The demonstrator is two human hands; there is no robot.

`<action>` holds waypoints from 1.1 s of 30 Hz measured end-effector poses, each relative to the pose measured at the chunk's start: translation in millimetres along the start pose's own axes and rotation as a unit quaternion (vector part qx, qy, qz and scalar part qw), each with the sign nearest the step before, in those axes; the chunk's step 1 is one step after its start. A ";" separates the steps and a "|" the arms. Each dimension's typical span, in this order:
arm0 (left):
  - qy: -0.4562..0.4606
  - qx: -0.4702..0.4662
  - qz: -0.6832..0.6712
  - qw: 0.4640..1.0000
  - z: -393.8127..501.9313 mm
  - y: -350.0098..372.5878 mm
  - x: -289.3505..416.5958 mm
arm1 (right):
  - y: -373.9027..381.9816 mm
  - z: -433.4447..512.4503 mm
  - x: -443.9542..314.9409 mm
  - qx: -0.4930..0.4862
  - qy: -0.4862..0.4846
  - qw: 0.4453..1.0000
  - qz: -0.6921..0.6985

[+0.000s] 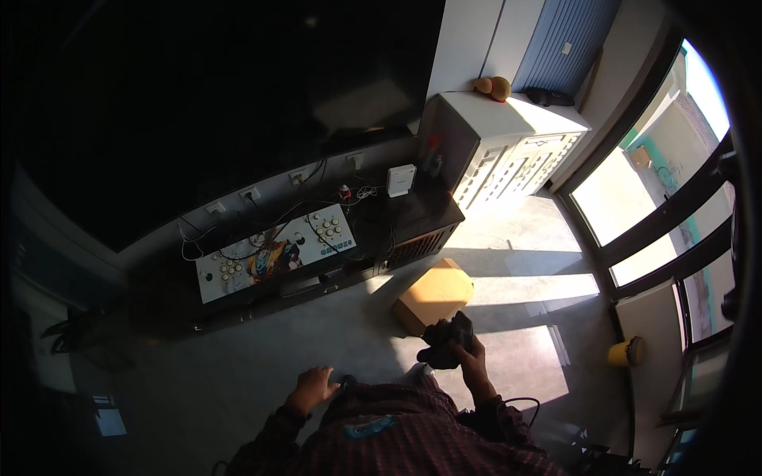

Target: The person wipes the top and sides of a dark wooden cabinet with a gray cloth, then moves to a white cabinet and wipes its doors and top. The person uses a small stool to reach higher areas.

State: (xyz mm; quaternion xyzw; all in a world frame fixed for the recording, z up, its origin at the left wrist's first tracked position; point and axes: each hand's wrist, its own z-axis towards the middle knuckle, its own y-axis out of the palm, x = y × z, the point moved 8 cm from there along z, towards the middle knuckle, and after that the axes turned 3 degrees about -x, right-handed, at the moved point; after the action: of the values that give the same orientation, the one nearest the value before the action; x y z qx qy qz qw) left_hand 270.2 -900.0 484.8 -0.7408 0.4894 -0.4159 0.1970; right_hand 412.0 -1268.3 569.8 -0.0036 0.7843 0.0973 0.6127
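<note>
My right hand (pixel 473 363) is closed on a dark, crumpled object (pixel 449 340), possibly a cloth or glove; its exact kind cannot be told. Just beyond it on the floor stands a closed cardboard box (pixel 437 291), its top in sunlight. My left hand (pixel 312 388) hangs at the left of my body, fingers apart and holding nothing. Ahead, a two-player arcade controller (pixel 277 253) with round buttons lies on a dark TV cabinet (pixel 411 220). A white router (pixel 400 180) and loose cables stand to its right.
A large black television (pixel 208 107) spans the wall above. To the right are a white cabinet (pixel 506 119) bearing a gourd (pixel 497 88), and tall windows (pixel 625 196). A yellow bin (pixel 622 353) stands by the right wall.
</note>
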 end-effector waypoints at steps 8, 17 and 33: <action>-0.053 0.012 0.027 0.998 31.1 42.8 145.8 | -117.3 -7.7 -25.2 -0.008 -0.002 0.996 0.084; 0.151 0.012 -0.044 0.987 141.8 62.6 413.9 | -353.3 -8.4 -77.8 0.076 -0.015 0.977 0.198; 0.284 -0.281 -0.218 0.891 335.4 5.5 691.0 | -442.7 194.9 -210.1 -0.054 -0.094 0.991 -0.080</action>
State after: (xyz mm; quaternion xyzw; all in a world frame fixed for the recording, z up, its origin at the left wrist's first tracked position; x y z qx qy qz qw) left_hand 659.3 -1555.3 580.3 -0.7037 0.4472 -0.4860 -0.2620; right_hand 706.8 -1695.8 661.4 -0.0902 0.7139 0.0896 0.6886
